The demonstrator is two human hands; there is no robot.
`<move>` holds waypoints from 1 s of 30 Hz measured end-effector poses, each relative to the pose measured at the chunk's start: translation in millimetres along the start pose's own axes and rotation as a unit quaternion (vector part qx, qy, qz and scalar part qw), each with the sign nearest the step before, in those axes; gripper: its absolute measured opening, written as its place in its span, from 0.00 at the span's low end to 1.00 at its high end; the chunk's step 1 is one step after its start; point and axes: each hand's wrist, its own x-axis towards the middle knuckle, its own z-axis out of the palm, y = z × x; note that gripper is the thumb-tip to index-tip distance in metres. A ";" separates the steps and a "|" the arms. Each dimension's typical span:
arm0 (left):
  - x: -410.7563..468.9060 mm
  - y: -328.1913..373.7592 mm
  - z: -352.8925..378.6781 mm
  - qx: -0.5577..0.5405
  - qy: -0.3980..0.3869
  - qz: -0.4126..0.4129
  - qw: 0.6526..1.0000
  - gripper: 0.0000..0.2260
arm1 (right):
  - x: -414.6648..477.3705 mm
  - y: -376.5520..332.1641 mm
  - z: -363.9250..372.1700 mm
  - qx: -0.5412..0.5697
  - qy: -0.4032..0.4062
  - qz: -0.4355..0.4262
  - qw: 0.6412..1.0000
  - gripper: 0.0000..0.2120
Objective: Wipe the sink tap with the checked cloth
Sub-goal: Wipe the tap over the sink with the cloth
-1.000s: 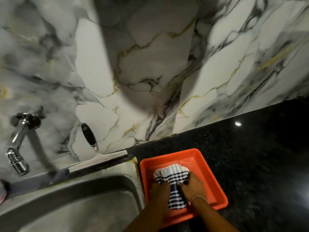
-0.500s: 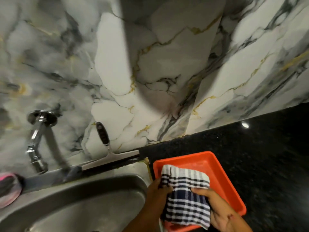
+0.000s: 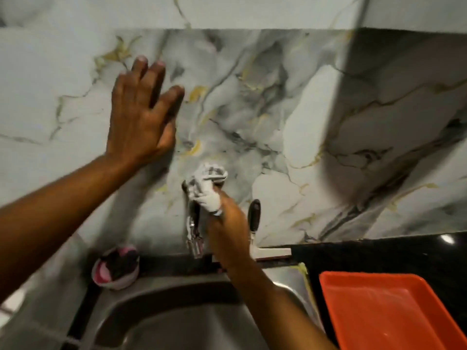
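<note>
Right hand (image 3: pixel 227 223) grips the bunched cloth (image 3: pixel 207 190) on the tap (image 3: pixel 194 236), left hand (image 3: pixel 141 114) splayed flat on the wall (image 3: pixel 303 97) — loose folds could slip off, skipping the spout.

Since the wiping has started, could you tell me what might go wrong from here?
The right hand works the checked cloth close beside the squeegee leaning on the wall, so it might knock it over. The bunched cloth covers only the top of the tap, so the spout may go unwiped.
</note>
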 end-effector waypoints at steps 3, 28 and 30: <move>-1.8 -54.9 28.2 0.118 0.026 0.161 0.979 0.28 | 18.8 1.0 48.5 -0.095 -0.054 0.077 0.991 0.22; -2.1 -66.4 55.7 0.146 0.112 0.209 0.960 0.31 | -39.8 1.0 57.3 -0.435 -0.103 -0.067 0.892 0.24; -1.3 -66.3 56.7 0.146 0.114 0.212 0.960 0.31 | -21.8 0.3 56.9 -0.439 -0.116 -0.119 0.883 0.31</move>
